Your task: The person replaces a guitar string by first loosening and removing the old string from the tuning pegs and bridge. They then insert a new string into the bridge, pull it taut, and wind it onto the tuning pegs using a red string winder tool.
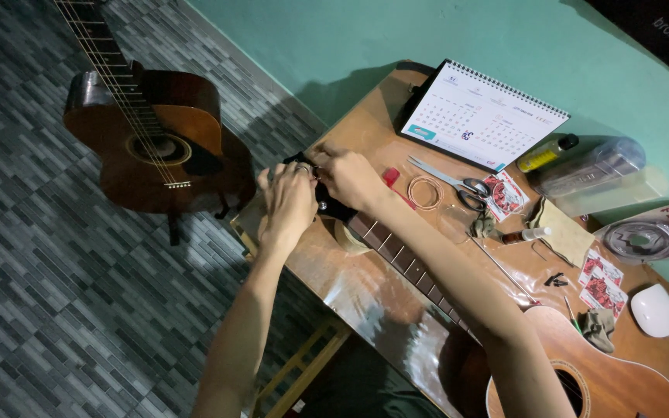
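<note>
A small guitar-like instrument (pixel 582 364) is laid flat across the wooden table (pixel 365 302), body at the near right, neck (pixel 404 259) running up-left, so the black headstock (pixel 327 203) sits close to the table's left edge where both hands can reach it. The left hand (pixel 286 203) is closed over the headstock from the outer side, apparently to steady it; the right hand (pixel 350 176) is brought in from above, fingertips pinched at the tuner area — exactly what is gripped there is hidden by the fingers. The two hands are together, touching or nearly so. A roll of tape (pixel 350 236) appears to be wedged under the neck as a rest. Tools are kept within arm's reach beyond the neck: a coiled string (pixel 425 192), scissors (pixel 451 184), a small red item (pixel 391 176), string packets (pixel 505 195), a yellow bottle (pixel 547 153), a folded cloth (pixel 567 232), a clear plastic case (pixel 594 166). A desk calendar (pixel 482 116) is propped at the back against the wall. A white mouse-shaped item (pixel 656 310) lies at the right edge. The tabletop is glossy brown, cluttered on the far side. A full-size acoustic guitar (pixel 156 143) is stood on the grey patterned floor (pixel 56 310) — leaning, well apart from the table work. The wall (pixel 334 39) is painted teal.
</note>
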